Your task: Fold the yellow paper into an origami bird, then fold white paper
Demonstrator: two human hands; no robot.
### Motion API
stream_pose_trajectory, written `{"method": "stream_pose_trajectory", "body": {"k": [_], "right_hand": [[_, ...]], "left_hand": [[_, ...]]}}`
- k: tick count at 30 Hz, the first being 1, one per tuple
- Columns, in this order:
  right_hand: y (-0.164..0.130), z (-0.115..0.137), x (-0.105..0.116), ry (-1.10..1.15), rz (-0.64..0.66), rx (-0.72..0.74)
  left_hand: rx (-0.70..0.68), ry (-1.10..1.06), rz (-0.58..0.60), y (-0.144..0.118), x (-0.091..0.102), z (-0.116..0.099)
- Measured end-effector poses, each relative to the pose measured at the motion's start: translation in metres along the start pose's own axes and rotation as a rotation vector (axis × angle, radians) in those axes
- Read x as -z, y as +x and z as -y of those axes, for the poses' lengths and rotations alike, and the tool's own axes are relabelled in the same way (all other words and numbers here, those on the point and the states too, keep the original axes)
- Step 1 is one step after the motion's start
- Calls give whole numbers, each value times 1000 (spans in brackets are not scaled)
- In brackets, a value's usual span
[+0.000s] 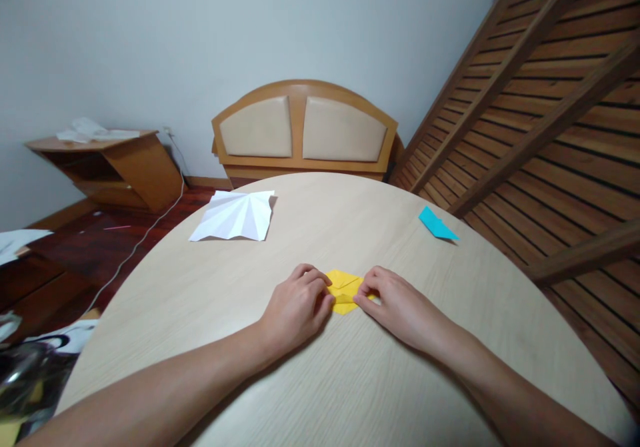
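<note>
A yellow sheet of folded paper (344,295) lies on the round wooden table (320,200), with crease lines and a raised flap along its near part. My left hand (301,300) grips its left edge, fingers curled and thumb pressed at the flap. On the opposite side my right hand (387,298) pinches the right edge between thumb and forefinger. Both hands rest low on the tabletop, and their fingers cover the paper's side corners.
A white creased sheet of paper (235,217) lies at the table's far left. Toward the far right edge is a folded turquoise paper (438,224). Beyond the table stand a wooden headboard (297,120), a low cabinet (120,174) and slatted wood (540,134) on the right.
</note>
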State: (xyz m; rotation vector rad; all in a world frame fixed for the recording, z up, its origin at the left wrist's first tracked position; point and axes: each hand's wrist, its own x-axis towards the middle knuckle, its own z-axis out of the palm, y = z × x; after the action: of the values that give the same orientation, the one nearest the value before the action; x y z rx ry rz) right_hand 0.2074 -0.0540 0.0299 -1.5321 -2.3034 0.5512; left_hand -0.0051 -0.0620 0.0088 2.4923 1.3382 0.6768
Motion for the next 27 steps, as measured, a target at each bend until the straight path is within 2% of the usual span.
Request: {"method": "stream_pose_trajectory", "body": {"k": [7,15,18,22,27], "right_hand": [[0,3,1,10,-14,-5],[-3,8,-5,73,-35,173],[-2,9,-7,14,-40,245],[-2,12,-6,-156,15,343],[-4,13,-6,-173,28,297]], "left_hand": [[8,-27,-6,-2,-1,0],[-22,-42,12,-7,2,-3],[-31,-49,14,-8,3,-3],[-36,-30,22,-8,2,-4],[-36,-20,33,-8,2,-2]]}}
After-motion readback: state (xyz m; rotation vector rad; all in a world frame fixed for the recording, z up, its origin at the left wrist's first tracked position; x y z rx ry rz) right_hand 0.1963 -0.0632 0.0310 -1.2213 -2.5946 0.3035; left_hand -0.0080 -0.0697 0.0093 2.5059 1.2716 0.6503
